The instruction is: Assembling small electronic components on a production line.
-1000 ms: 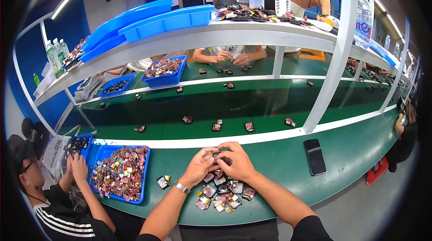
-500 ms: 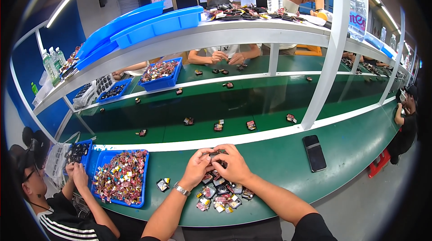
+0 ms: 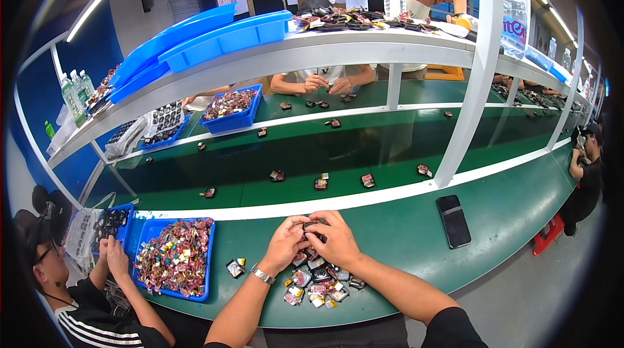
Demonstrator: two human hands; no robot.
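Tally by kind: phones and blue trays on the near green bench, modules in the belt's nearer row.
Black rectangular phone: 1
Blue rectangular plastic trays: 2
Small red-and-black electronic modules: 5
Total: 8

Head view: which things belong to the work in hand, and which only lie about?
Likely in use: dark part in left hand and right hand; pile of assemblies; blue tray of mixed parts.

Likely lying about: black phone; clear bottles.
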